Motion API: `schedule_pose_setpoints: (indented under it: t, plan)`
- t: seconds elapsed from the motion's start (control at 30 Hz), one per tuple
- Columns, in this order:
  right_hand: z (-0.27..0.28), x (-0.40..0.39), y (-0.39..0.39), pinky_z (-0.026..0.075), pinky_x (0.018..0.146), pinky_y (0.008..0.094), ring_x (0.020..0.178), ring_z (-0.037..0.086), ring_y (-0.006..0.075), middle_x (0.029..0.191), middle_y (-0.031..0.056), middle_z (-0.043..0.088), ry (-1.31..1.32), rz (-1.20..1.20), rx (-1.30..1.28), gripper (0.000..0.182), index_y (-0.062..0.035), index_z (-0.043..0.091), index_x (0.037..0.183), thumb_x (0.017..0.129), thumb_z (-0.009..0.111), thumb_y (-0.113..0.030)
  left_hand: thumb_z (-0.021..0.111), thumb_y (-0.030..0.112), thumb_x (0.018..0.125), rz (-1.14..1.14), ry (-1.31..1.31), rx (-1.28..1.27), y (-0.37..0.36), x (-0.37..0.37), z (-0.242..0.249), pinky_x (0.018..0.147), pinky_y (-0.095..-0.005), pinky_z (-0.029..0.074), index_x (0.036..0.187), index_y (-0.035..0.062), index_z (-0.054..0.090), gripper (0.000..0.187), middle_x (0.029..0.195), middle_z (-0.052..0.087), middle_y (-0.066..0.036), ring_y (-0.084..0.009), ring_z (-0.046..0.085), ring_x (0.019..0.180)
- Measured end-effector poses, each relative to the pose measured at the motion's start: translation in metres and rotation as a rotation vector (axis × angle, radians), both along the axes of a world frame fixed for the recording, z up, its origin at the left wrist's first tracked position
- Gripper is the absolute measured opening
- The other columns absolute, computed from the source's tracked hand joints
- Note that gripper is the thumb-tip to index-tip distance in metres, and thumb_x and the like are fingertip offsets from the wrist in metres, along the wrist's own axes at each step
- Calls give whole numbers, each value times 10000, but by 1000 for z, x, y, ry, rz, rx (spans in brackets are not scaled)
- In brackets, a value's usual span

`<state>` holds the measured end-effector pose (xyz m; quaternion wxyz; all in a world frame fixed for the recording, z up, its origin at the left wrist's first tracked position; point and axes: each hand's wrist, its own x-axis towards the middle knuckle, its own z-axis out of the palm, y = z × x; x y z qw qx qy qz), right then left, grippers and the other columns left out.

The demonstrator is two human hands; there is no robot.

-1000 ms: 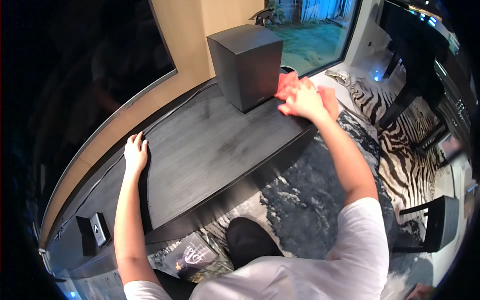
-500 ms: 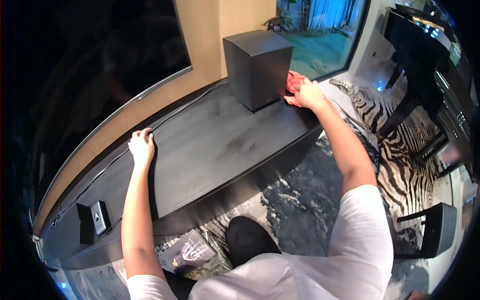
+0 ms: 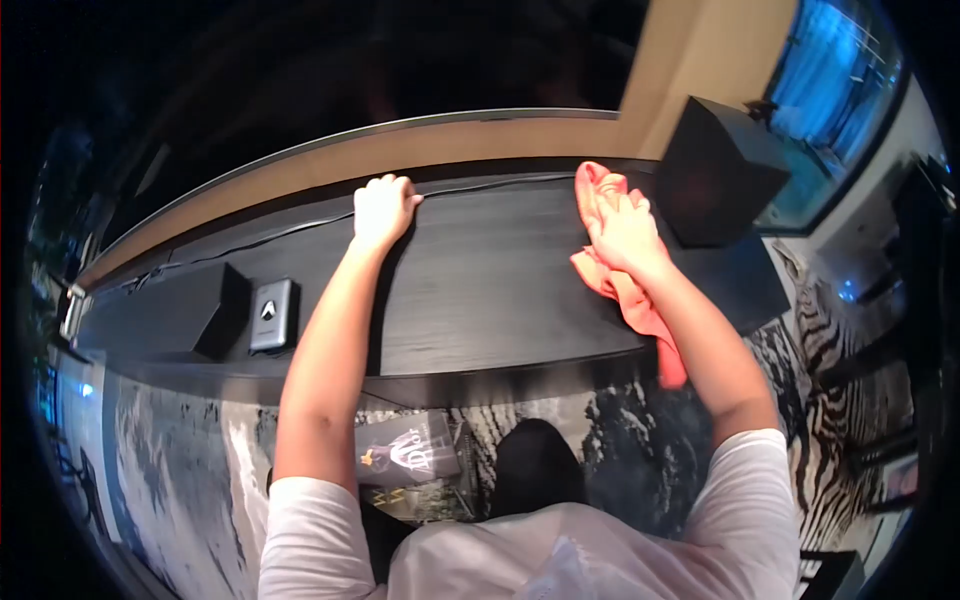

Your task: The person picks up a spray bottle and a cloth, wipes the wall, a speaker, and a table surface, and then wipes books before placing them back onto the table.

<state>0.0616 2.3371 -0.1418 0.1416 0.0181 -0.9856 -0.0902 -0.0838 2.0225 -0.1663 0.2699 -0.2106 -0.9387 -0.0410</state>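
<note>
Down on the head camera's single view, the right hand [image 3: 622, 225] lies flat with fingers together on a red cloth [image 3: 625, 285], pressing it against the dark wooden shelf [image 3: 480, 290]. The cloth bunches under the palm near the shelf's back edge, and its loose end trails along under the forearm and hangs past the front edge. Just right of the hand stands a black box speaker [image 3: 715, 170], close to the cloth but not clearly touching it.

The left hand [image 3: 383, 208] rests further left at the shelf's rear, fingers curled loosely over the back edge where a thin black cable [image 3: 260, 235] runs along the wall — it holds nothing.

Further left sits a long black speaker [image 3: 160, 312], and beside it a small grey device [image 3: 272, 314] bearing a triangular mark; no lettering on it can be read. Below the shelf, between the arms, lies a dark booklet [image 3: 408, 452] on the patterned rug [image 3: 180, 450] — its cover shows pale ornate writing, too blurred to make out.
</note>
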Motion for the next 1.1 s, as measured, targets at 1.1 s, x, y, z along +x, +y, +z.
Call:
schedule_pose_setpoints:
  t: [1.1]
  plan:
    - [-16,55,-177,363,926,478,1090,460,363,1154,114,554,-133,988,-500,262,-113,636,1029,779,566,-148,478,182,893,-289,-194,453,-26,5,33,941,-349,409,1088,96,614,253,1135,589,-114,-272,536,1096]
